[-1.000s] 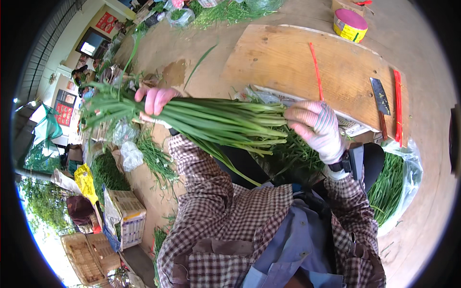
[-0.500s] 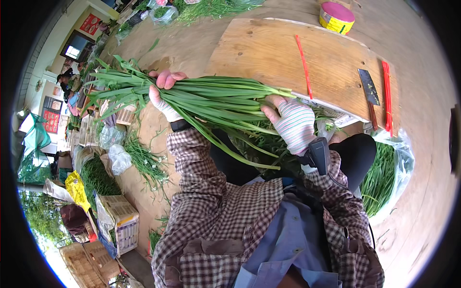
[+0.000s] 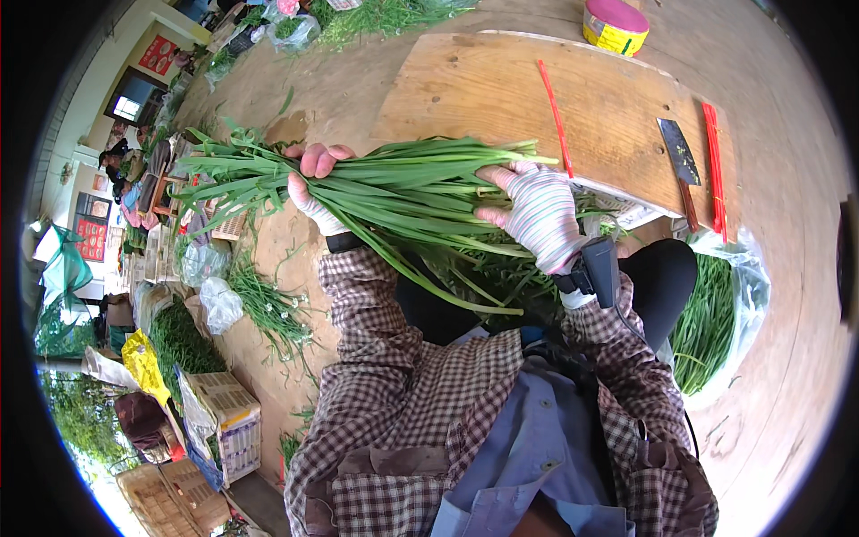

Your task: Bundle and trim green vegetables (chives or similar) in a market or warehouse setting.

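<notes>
My left hand (image 3: 309, 192), in a fingerless glove, grips a long bunch of green flat-leaved stems (image 3: 403, 183) around its leafy part, the leaf tips fanning leftward. My right hand (image 3: 537, 219), in a striped glove with bare fingertips, has its fingers curled on the same bunch near the pale stem ends, some stems hanging loose below. Just beyond lies a wooden board (image 3: 456, 85) bearing a single red tie (image 3: 555, 116), a dark-bladed cleaver (image 3: 677, 157) and a bundle of red ties (image 3: 714, 166). More greens lie beneath the bunch, partly hidden.
A plastic bag of greens (image 3: 702, 322) stands at my right. A pink-topped yellow tub (image 3: 616, 29) sits behind the board. At left are loose greens (image 3: 268, 304), a crate (image 3: 228, 421) and bags. People (image 3: 114, 161) are among piles of goods farther left.
My right hand has shifted leftward along the stem ends, now more underneath them. My left hand has moved slightly right relative to my body. The whole view has shifted a little.
</notes>
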Demonstrator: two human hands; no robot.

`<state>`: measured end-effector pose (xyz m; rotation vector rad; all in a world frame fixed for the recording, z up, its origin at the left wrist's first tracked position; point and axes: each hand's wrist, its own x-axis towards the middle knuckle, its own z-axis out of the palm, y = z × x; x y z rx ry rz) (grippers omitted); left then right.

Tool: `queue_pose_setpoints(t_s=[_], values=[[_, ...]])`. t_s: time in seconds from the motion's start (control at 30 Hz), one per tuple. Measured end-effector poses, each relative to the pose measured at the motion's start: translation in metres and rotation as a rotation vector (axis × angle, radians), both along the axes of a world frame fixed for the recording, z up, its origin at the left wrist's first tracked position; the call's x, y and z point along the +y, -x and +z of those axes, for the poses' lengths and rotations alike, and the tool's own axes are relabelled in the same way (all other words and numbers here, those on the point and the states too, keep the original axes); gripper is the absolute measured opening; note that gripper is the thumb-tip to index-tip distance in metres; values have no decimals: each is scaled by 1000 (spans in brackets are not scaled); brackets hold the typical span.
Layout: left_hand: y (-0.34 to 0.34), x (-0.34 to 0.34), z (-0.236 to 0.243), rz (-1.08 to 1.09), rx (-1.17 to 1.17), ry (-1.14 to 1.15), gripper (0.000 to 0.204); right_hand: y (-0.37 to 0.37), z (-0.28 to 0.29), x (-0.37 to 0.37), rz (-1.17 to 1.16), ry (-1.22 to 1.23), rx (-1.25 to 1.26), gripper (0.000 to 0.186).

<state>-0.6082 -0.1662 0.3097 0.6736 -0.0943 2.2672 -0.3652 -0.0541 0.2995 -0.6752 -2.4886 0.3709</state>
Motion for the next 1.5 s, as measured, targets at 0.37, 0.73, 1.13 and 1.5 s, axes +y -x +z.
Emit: queue_pose_setpoints(t_s=[0.37,0.73,1.13,1.5], values=[[-1,5,-4,0,-15,40,31,1,-25,-9,18,100,322,20],[2,0,-4,47,55,91,30,-11,-53,-3,-9,1121,605,12],[-9,6,4,152,310,257,35,0,-45,-1,118,994,321,19],[45,-53,42,291,456,143,38,-76,-161,23,270,1507,403,26]])
